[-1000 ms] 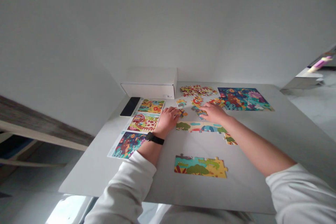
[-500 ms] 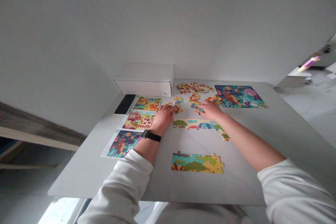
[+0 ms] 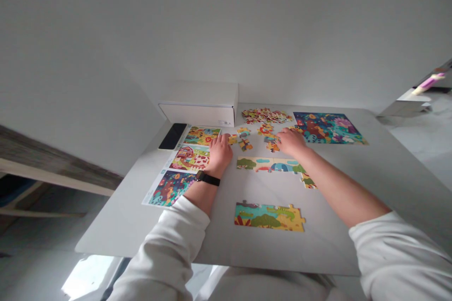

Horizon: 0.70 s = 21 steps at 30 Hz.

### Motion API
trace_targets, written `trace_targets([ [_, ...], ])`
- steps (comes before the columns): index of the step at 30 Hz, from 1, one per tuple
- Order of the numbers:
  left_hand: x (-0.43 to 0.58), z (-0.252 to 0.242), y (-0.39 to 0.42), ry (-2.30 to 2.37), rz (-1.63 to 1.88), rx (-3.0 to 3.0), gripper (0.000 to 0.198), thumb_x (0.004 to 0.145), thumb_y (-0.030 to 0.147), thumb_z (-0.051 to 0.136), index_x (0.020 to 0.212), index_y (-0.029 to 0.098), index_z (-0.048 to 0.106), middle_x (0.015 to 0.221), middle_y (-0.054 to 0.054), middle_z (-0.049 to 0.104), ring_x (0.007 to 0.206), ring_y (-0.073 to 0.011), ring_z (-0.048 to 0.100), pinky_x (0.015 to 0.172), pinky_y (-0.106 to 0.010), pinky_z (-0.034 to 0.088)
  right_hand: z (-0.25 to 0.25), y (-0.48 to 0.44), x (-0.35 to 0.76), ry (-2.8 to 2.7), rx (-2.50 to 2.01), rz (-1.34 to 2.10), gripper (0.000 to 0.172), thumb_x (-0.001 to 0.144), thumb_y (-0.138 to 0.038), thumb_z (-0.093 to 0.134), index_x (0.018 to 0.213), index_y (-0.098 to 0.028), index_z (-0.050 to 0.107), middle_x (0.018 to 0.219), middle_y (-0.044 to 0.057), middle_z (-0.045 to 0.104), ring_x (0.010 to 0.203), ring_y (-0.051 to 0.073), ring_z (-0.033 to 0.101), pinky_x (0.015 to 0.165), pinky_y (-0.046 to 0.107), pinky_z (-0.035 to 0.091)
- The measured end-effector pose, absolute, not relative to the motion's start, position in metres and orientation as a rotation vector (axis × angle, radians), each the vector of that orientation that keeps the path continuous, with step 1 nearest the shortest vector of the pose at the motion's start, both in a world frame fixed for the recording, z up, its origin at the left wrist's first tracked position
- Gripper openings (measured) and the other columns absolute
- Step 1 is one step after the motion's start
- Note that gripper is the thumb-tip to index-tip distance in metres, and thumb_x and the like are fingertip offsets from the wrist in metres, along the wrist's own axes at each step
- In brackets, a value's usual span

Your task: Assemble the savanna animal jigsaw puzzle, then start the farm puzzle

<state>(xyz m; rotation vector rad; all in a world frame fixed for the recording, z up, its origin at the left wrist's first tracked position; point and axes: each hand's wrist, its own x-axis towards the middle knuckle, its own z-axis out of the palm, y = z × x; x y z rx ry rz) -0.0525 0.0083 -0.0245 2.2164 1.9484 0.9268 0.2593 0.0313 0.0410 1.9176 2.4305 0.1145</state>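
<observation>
My left hand (image 3: 221, 151), with a black watch (image 3: 208, 178) on its wrist, rests on the table at the right edge of the picture sheet (image 3: 192, 156). Its fingers lie forward, slightly bent, near a few loose yellow puzzle pieces (image 3: 244, 144). My right hand (image 3: 291, 142) is bent down beside another cluster of loose pieces (image 3: 272, 144); its fingertips are partly hidden, so a grip does not show. Nearer me lies a joined puzzle strip (image 3: 278, 165) with a blue elephant. Closer still is a joined puzzle section (image 3: 268, 217) with green crocodiles.
A heap of puzzle pieces (image 3: 266, 115) lies at the back, with a dark forest picture (image 3: 330, 128) to its right. A white box (image 3: 197, 103) stands at the back left against the wall. A black phone (image 3: 173, 136) lies beside the picture sheet.
My right hand has drawn back a little to the right, showing more of the loose pieces beside it. My left hand has shifted slightly left from the pieces. The view has also shifted.
</observation>
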Motion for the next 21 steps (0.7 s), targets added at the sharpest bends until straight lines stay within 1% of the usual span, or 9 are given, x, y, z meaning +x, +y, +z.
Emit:
trace_targets([
  [4, -0.049, -0.021, 0.008, 1.842, 0.811, 2.279, 0.039, 0.093, 0.009, 0.055, 0.129, 0.021, 0.065, 0.122, -0.015, 0.075, 0.117, -0.0335, 0.069, 0.107, -0.05, 0.053, 0.047, 0.043, 0.247, 2.396, 1.96, 0.113, 0.038, 0.104, -0.024, 0.054, 0.133, -0.019, 0.078, 0.135, 0.021, 0.074, 0.126, 0.039, 0.066, 0.105, 0.051, 0.054],
  [7, -0.047, -0.017, 0.007, 1.817, 0.746, 2.333, 0.032, 0.098, 0.017, 0.058, 0.128, 0.021, 0.069, 0.125, -0.014, 0.075, 0.12, -0.034, 0.067, 0.11, -0.051, 0.052, 0.049, 0.059, 0.241, 2.29, 2.06, 0.077, 0.04, 0.104, -0.019, 0.052, 0.137, -0.019, 0.075, 0.138, 0.022, 0.073, 0.129, 0.039, 0.065, 0.105, 0.05, 0.053],
  [10, -0.045, -0.014, 0.004, 1.735, 0.723, 2.407, 0.03, 0.103, 0.025, 0.058, 0.129, 0.025, 0.074, 0.133, -0.011, 0.073, 0.125, -0.0327, 0.064, 0.115, -0.051, 0.049, 0.045, 0.072, 0.237, 2.288, 2.043, 0.019, 0.047, 0.103, -0.016, 0.051, 0.145, -0.023, 0.072, 0.145, 0.02, 0.069, 0.133, 0.038, 0.063, 0.105, 0.048, 0.053],
  [13, -0.042, -0.013, 0.002, 1.585, 0.704, 2.496, 0.028, 0.104, 0.03, 0.061, 0.125, 0.03, 0.08, 0.135, -0.008, 0.072, 0.128, -0.0304, 0.062, 0.119, -0.05, 0.046, 0.042, 0.078, 0.232, 2.308, 1.99, -0.006, 0.046, 0.102, -0.014, 0.053, 0.141, -0.022, 0.075, 0.147, 0.02, 0.067, 0.135, 0.039, 0.062, 0.108, 0.049, 0.052],
  [16, -0.04, -0.013, 0.001, 1.545, 0.704, 2.526, 0.026, 0.104, 0.034, 0.063, 0.121, 0.031, 0.083, 0.134, -0.007, 0.073, 0.127, -0.0303, 0.062, 0.119, -0.05, 0.044, 0.04, 0.079, 0.226, 2.342, 1.97, 0.009, 0.043, 0.101, -0.013, 0.055, 0.136, -0.021, 0.079, 0.146, 0.021, 0.067, 0.135, 0.039, 0.061, 0.108, 0.049, 0.052],
  [18, -0.04, -0.014, 0.001, 1.592, 0.726, 2.505, 0.026, 0.105, 0.036, 0.062, 0.118, 0.03, 0.084, 0.133, -0.008, 0.073, 0.124, -0.0305, 0.063, 0.117, -0.05, 0.045, 0.038, 0.08, 0.221, 2.392, 1.941, 0.001, 0.044, 0.099, -0.012, 0.057, 0.134, -0.024, 0.08, 0.143, 0.018, 0.069, 0.134, 0.038, 0.062, 0.108, 0.048, 0.052],
  [21, -0.041, -0.017, 0.003, 1.69, 0.776, 2.453, 0.025, 0.106, 0.034, 0.061, 0.113, 0.029, 0.085, 0.129, -0.008, 0.074, 0.12, -0.0309, 0.064, 0.114, -0.05, 0.047, 0.034, 0.084, 0.219, 2.563, 1.806, -0.069, 0.05, 0.096, -0.009, 0.059, 0.135, -0.032, 0.081, 0.143, 0.011, 0.071, 0.131, 0.032, 0.064, 0.112, 0.044, 0.051],
])
